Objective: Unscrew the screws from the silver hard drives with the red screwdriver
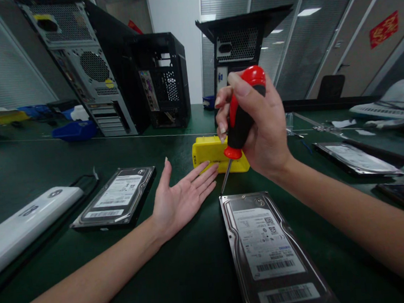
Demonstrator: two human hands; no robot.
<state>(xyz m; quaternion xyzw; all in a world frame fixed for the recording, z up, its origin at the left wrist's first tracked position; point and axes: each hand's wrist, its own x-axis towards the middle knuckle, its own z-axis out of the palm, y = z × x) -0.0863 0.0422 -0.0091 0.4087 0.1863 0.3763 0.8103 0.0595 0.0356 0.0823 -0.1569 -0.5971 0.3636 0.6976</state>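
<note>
Work looks barely begun: right hand (pixel 262 132) clamps the red-and-black screwdriver (pixel 243 115), tip at the far left corner of the hard drive (pixel 267 249) lying closed on the green surface (pixel 191 275), while left hand (pixel 179 198) rests empty, palm up, beside it.

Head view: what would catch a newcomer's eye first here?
The red and black screwdriver gripped in the right hand at centre, its tip at the top left corner of the nearest hard drive. Beside it the left hand lies open, palm up, fingertips by a yellow box.
</note>
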